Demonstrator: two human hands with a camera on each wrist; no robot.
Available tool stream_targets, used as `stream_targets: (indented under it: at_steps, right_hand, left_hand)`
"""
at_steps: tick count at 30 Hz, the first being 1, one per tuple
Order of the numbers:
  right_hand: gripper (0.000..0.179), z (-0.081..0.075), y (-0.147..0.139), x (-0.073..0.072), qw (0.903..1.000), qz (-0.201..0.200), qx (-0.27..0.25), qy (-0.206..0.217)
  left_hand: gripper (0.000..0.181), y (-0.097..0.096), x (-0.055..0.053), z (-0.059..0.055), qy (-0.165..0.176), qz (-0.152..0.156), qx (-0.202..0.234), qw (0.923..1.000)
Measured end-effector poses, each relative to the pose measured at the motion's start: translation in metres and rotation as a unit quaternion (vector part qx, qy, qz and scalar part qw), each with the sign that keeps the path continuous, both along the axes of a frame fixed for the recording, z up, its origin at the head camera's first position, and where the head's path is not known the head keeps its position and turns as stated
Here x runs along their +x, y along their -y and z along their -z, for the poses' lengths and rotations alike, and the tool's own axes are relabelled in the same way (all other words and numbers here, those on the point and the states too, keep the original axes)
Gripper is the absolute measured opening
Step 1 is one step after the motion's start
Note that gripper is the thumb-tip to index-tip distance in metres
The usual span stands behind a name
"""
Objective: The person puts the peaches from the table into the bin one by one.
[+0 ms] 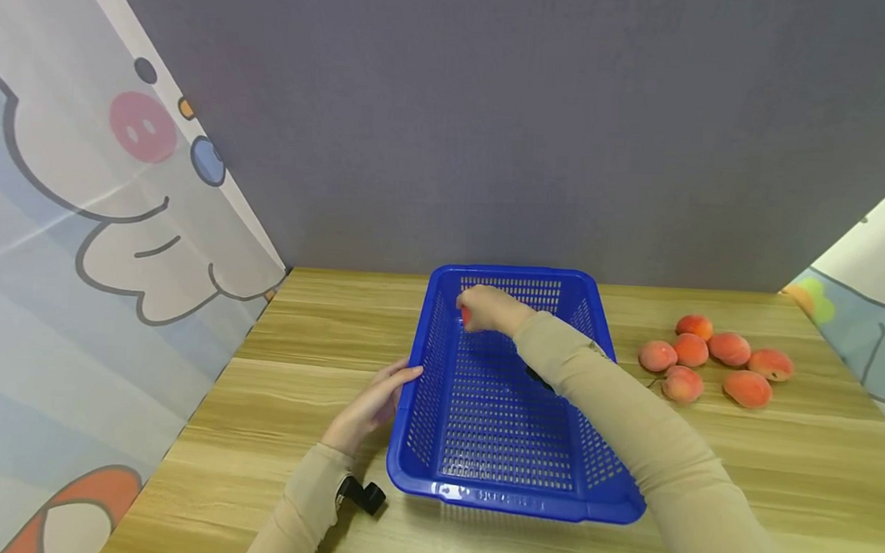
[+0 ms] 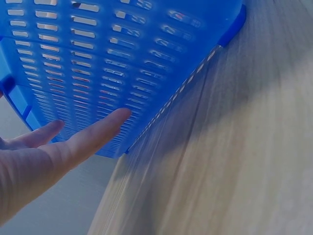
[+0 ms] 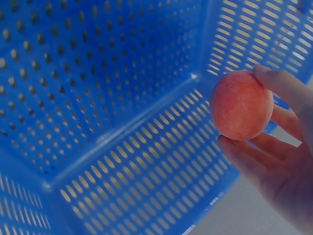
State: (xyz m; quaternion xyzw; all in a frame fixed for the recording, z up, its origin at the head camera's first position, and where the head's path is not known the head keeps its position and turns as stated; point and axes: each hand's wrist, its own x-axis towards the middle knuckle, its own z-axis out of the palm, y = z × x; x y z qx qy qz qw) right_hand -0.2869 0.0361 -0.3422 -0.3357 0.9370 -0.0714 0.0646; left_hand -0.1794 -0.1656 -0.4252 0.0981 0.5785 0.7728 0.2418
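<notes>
A blue plastic basket [image 1: 506, 501] with slotted walls stands on the wooden table. Inside it, near the far left corner, my right hand [image 1: 489, 308] holds a red-orange peach [image 3: 242, 105] between thumb and fingers. The peach is over the slotted floor, mostly hidden by the hand in the head view. At the basket's left side, my left hand [image 1: 368, 402] has its thumb over the rim. Its other fingers [image 2: 93, 139] lie fairly straight along the outside of the slotted wall. No other peach shows in the basket.
Several peaches [image 1: 690, 350] lie grouped on the table [image 1: 320, 320] to the right of the basket. A grey partition [image 1: 495, 129] rises behind the table. Cartoon-printed cloth [image 1: 59, 290] hangs at the left, and more at the right.
</notes>
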Motion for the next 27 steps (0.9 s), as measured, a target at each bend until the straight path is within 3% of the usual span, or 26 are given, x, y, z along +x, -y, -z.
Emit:
stream_targets:
  at_steps: [11, 18, 27]
  right_hand:
    - [0.040, 0.021, 0.004, -0.005, 0.9985, 0.045, -0.018, 0.026]
    - [0.041, 0.031, 0.005, -0.006, 0.9992, 0.036, -0.020, 0.001]
    - [0.042, 0.039, 0.008, -0.009, 0.9988, 0.046, -0.018, 0.003]
  left_hand:
    - [0.052, -0.001, 0.000, 0.000, 0.002, -0.004, -0.004, 1.0000]
    - [0.054, 0.000, 0.000, -0.001, 0.000, -0.004, -0.007, 1.0000]
    - [0.053, 0.000, 0.001, -0.002, 0.002, -0.007, -0.012, 0.9999]
